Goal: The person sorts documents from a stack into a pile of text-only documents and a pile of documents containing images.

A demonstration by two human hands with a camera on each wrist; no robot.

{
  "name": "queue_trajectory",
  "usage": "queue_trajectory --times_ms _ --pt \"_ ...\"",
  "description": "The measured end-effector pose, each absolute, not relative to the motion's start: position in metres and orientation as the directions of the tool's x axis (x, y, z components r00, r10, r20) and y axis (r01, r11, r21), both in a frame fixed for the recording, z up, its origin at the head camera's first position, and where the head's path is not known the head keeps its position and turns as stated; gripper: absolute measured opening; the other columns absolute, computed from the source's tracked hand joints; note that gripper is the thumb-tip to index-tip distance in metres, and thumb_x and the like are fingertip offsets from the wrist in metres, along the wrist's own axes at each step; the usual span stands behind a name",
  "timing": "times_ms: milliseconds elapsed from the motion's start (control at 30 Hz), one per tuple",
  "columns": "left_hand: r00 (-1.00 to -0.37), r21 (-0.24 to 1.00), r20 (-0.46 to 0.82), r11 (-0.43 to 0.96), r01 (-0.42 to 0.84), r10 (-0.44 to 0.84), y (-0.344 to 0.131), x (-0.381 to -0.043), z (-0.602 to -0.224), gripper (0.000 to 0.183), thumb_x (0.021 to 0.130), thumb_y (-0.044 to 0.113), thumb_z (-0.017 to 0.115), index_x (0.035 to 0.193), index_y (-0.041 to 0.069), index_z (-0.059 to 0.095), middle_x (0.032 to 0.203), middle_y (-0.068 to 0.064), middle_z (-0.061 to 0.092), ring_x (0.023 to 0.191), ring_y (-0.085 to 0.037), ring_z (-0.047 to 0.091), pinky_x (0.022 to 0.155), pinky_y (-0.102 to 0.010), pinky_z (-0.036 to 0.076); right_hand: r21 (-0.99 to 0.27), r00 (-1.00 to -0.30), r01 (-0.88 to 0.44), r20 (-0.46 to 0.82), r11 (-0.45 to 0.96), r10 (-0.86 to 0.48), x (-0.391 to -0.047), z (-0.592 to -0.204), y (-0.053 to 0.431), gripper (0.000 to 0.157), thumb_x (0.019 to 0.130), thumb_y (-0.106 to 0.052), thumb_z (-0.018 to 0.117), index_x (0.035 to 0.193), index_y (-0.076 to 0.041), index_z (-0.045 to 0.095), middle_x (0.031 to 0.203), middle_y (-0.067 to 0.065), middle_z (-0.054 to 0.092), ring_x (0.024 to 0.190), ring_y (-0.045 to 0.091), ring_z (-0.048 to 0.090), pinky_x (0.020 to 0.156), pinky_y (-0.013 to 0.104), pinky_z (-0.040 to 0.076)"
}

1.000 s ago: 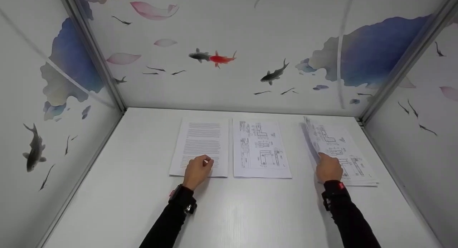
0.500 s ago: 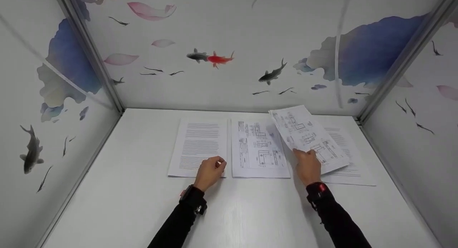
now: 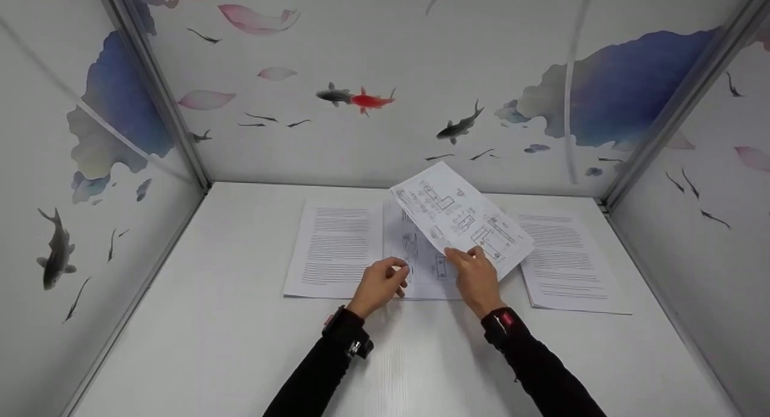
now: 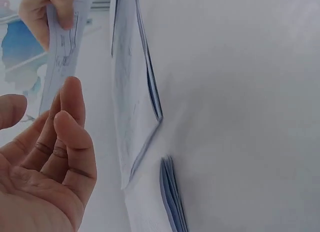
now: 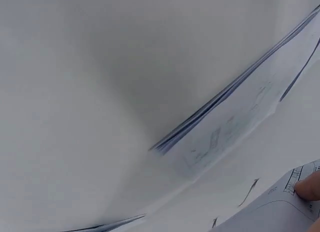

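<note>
My right hand (image 3: 478,278) pinches the near left edge of a printed drawing sheet (image 3: 463,215), held up and tilted above the middle paper stack (image 3: 421,284). That stack bears a similar technical drawing and is partly covered by the raised sheet. In the right wrist view a fingertip (image 5: 309,186) presses on the sheet's printed face. My left hand (image 3: 379,284) hovers at the near edge between the left and middle stacks, fingers loosely bent with nothing in them. The left wrist view shows its palm (image 4: 40,197) up close, with the raised sheet beyond.
A stack of text pages (image 3: 337,248) lies on the left of the white table (image 3: 198,321). Another text stack (image 3: 565,263) lies on the right. Painted panels (image 3: 385,56) enclose the table at the back and both sides.
My right hand has lifted the drawing off the right stack, baring text pages there, and carried it left over the middle stack. My left hand has slid right from the left stack.
</note>
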State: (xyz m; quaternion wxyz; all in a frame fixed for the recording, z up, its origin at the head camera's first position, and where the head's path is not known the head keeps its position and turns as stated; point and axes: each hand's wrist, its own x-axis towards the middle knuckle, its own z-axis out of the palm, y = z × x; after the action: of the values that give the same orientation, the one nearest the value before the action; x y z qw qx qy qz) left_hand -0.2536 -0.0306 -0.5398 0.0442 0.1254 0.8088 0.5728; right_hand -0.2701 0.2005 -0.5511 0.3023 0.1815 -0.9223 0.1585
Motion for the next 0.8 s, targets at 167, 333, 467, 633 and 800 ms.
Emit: queue_trajectory --times_ms 167,333,467,633,800 --pt "-0.98 0.998 -0.062 0.034 -0.056 0.189 -0.013 -0.256 -0.532 0.053 0.099 0.032 0.058 0.142 0.004 0.045 0.113 -0.025 0.067 0.091 -0.028 0.072 0.073 -0.036 0.058 -0.126 -0.709 -0.487 0.635 0.864 -0.307 -0.262 -0.549 0.174 0.053 0.075 0.015 0.067 0.118 -0.015 0.071 0.111 0.005 0.074 0.079 0.024 0.055 0.06 0.034 0.049" --pt "-0.963 0.899 -0.215 -0.353 -0.26 0.163 0.001 -0.257 -0.526 0.051 0.101 0.031 0.054 0.146 0.014 0.036 0.128 -0.02 0.06 0.105 -0.03 0.068 0.086 -0.043 0.056 -0.044 -0.626 -0.569 0.671 0.821 -0.397 -0.251 -0.55 0.151 0.054 0.072 0.016 0.068 0.116 -0.015 0.072 0.107 0.0 0.075 0.08 0.022 0.055 0.058 0.033 0.047" --pt "-0.954 0.805 -0.273 -0.514 -0.297 0.123 0.006 -0.255 -0.525 0.042 0.106 0.024 0.043 0.147 0.017 0.038 0.133 -0.018 0.057 0.097 -0.024 0.066 0.076 -0.037 0.055 0.001 -0.594 -0.591 0.677 0.807 -0.436 -0.244 -0.551 0.139 0.046 0.077 0.009 0.071 0.116 -0.014 0.072 0.108 -0.002 0.074 0.082 0.02 0.055 0.059 0.032 0.047" --pt "-0.974 0.806 -0.224 -0.553 -0.212 0.046 0.004 -0.254 -0.532 0.04 0.108 0.019 0.033 0.147 0.011 0.038 0.132 -0.021 0.057 0.094 -0.021 0.065 0.071 -0.031 0.055 0.01 -0.61 -0.608 0.635 0.794 -0.475 -0.237 -0.55 0.131 0.04 0.083 -0.006 0.071 0.122 -0.014 0.069 0.118 0.001 0.071 0.091 0.021 0.058 0.067 0.034 0.048" --pt "-0.994 0.86 -0.104 -0.506 -0.07 -0.041 -0.008 -0.257 -0.541 0.04 0.108 0.015 0.032 0.146 0.004 0.039 0.136 -0.023 0.055 0.111 -0.024 0.062 0.086 -0.031 0.054 -0.132 -0.674 -0.635 0.576 0.761 -0.462 -0.237 -0.547 0.132 0.034 0.092 -0.037 0.066 0.12 -0.018 0.07 0.125 0.002 0.067 0.105 0.022 0.06 0.081 0.04 0.05"
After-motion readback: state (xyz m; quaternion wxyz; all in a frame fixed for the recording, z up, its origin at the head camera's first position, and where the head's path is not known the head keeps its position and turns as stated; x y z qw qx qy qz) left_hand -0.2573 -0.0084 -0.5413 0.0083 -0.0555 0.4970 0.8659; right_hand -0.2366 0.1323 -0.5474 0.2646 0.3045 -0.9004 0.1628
